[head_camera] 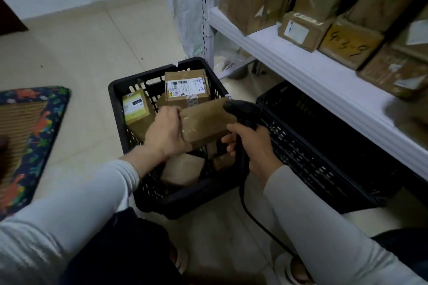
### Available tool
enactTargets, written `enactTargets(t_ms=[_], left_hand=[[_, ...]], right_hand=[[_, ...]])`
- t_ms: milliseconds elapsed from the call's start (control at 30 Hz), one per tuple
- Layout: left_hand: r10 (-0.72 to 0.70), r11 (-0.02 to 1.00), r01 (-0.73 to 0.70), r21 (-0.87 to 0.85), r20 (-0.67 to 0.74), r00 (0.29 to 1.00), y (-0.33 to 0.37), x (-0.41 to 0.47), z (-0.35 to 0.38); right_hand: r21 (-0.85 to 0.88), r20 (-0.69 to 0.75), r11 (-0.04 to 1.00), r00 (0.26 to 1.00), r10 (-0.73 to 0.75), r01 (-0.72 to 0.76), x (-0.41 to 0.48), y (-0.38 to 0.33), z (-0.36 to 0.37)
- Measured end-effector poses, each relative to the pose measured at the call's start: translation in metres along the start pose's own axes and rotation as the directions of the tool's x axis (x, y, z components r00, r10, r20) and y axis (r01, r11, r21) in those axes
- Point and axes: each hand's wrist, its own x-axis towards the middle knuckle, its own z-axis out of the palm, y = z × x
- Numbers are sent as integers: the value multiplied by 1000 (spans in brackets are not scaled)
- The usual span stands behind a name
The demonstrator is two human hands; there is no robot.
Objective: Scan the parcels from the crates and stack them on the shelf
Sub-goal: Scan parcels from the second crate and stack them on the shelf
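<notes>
— Why is the parcel (206, 122) held above the crate (185, 201) and not left in it?
— It is gripped at one end by the left hand (165, 132), fingers curled round it, so that its other end is presented to the scanner (243, 111). No label is seen on the faces in view; it is judged to be turned away from the camera.
— And the scanner?
— It is clasped by its handle in the right hand (252, 146). Whether its head touches the parcel or is only just beside it cannot be told. The cable (254, 220) is let hang toward the floor.
— What is left to be done?
— A labelled box (186, 88), a yellow box (135, 109) and others are seen in the crate, so much scanning is judged to remain. The shelf (301, 65), near on the right, is already stacked with boxes (252, 7), so only a short reach is needed. A second crate (324, 157) is set beneath it; its contents cannot be made out.
</notes>
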Motion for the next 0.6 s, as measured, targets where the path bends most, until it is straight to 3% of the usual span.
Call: enactTargets(t_ms=[100, 200, 333, 500, 600], left_hand=[[113, 969, -89, 231, -93, 989, 28, -38, 26], [189, 926, -161, 341, -50, 981, 44, -62, 47], [216, 954, -216, 209, 20, 976, 49, -76, 58], [406, 901, -408, 149, 47, 913, 50, -99, 66], [318, 947, -318, -38, -13, 948, 56, -101, 65]], right_hand=[[12, -43, 999, 998, -35, 36, -20, 0, -13], [-3, -86, 998, 995, -57, 57, -35, 2, -28], [-44, -96, 998, 994, -58, 53, -45, 9, -41], [-51, -140, 996, 986, -85, 79, -45, 16, -46], [-82, -148, 994, 986, -80, 69, -41, 22, -45]])
